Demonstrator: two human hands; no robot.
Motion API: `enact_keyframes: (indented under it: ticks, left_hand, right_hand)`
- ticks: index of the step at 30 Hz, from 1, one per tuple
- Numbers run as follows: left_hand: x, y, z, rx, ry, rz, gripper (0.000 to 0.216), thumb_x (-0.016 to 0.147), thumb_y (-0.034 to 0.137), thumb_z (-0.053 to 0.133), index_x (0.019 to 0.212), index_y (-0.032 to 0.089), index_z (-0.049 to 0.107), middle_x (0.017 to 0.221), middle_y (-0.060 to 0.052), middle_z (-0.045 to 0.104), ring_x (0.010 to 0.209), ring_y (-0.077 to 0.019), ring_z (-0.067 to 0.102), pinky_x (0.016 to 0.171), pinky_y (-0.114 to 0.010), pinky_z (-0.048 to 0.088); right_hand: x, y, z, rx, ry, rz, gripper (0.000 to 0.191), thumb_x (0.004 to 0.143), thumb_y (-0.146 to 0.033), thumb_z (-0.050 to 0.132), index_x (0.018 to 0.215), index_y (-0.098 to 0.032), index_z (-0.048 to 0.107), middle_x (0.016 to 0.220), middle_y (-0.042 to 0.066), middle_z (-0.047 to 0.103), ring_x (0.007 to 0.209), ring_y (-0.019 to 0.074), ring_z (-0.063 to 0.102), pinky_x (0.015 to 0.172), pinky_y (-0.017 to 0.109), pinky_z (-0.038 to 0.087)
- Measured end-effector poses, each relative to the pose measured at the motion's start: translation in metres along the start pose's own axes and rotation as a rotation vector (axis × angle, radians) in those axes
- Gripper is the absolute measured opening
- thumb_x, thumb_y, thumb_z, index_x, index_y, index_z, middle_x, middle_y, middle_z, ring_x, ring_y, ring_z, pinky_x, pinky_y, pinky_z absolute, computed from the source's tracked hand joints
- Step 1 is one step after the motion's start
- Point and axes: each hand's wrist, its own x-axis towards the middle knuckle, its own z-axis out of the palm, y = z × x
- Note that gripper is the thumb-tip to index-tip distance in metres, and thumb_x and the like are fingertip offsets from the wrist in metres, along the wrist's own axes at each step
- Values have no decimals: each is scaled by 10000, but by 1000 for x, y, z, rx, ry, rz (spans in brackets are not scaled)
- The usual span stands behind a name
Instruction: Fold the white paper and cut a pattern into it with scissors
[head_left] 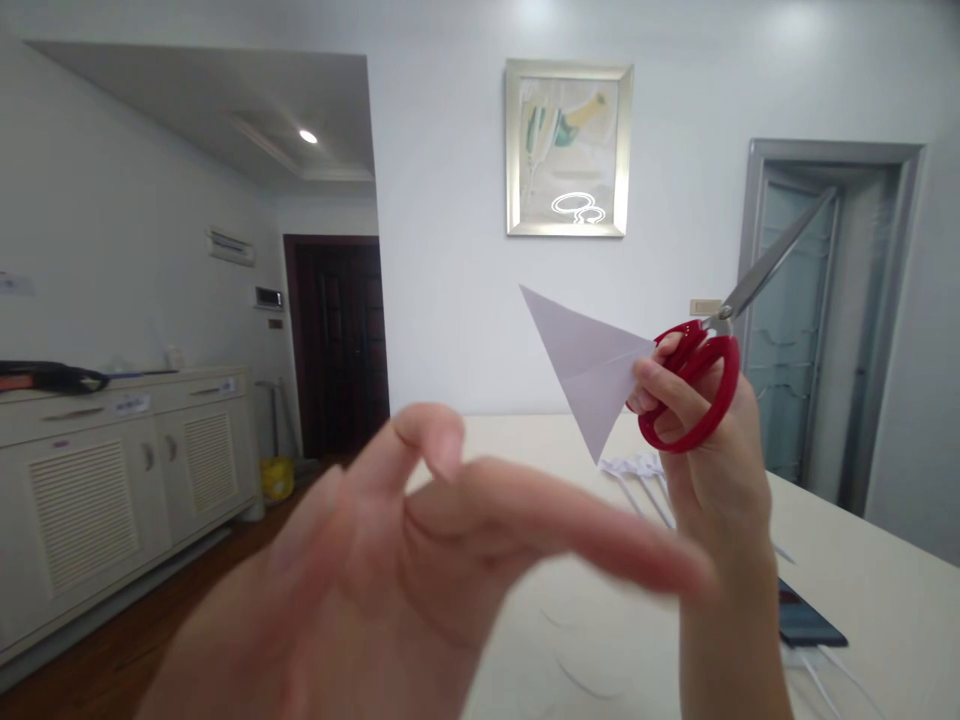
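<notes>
My right hand [705,410] is raised at the right, with its fingers through the red handles of a pair of scissors [691,400]. The scissors' metal blades point up and to the right, close together. Between the thumb and fingers of that same hand is pinched a corner of a folded white paper triangle [589,365], which has a faint crease across it. My left hand [420,540] fills the lower foreground, slightly blurred. One of its fingers stretches to the right, others are bent, and nothing shows in its grasp. It is apart from the paper.
Behind my hands is a white table [862,560]. On it lie thin white sticks with crumpled white ends [634,468], a dark phone [810,615] with white cables, and thin curved scraps [585,685]. A white cabinet [120,480] stands at the left.
</notes>
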Motion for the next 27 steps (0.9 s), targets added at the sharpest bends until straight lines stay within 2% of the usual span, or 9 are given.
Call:
enact_keyframes:
  ticks: [2, 3, 5, 12, 20, 27]
  left_hand:
    - [18, 1, -6, -111, -37, 87, 171, 914, 373, 461, 885, 273, 597, 870, -7, 761, 911, -235, 703, 870, -398, 543]
    - [27, 0, -9, -113, -90, 70, 78, 902, 271, 500, 884, 253, 573, 910, -22, 764, 949, -230, 697, 909, -388, 523]
    - [41, -4, -14, -69, -102, 67, 42, 896, 197, 512, 924, 218, 536, 992, -66, 754, 1027, -242, 672, 979, -404, 471]
    - [60, -17, -24, 104, -159, -109, 212, 827, 189, 646, 976, 214, 497, 1109, -82, 719, 1067, -240, 653, 984, -386, 441]
    - [71, -37, -23, 162, -192, -74, 311, 712, 173, 760, 880, 204, 499, 942, -50, 742, 950, -210, 682, 870, -345, 501]
    - [70, -45, -21, 24, -302, -137, 353, 715, 103, 737, 947, 206, 492, 978, -42, 719, 972, -211, 668, 870, -349, 499]
  right_hand:
    - [0, 0, 1, -1, -6, 15, 151, 777, -73, 688, 842, -168, 590, 700, -32, 517, 563, 71, 469, 516, 205, 365]
    - [0, -1, 1, -1, -7, 22, 152, 773, -71, 688, 834, -167, 587, 706, -33, 515, 559, 68, 466, 515, 204, 368]
    - [0, -1, 2, -7, -10, 35, 150, 772, -72, 687, 824, -167, 582, 708, -35, 510, 556, 65, 467, 516, 201, 374]
    - [-1, -1, 3, -25, -15, 52, 141, 775, -111, 694, 832, -183, 587, 730, -30, 507, 572, 74, 460, 498, 204, 363]
    - [-2, -1, 5, -39, -45, 50, 136, 788, -116, 678, 847, -191, 581, 725, -27, 514, 586, 81, 465, 513, 205, 368]
    - [-9, 2, 14, -36, -82, 79, 134, 779, -142, 678, 835, -192, 568, 723, -32, 500, 572, 80, 451, 510, 203, 373]
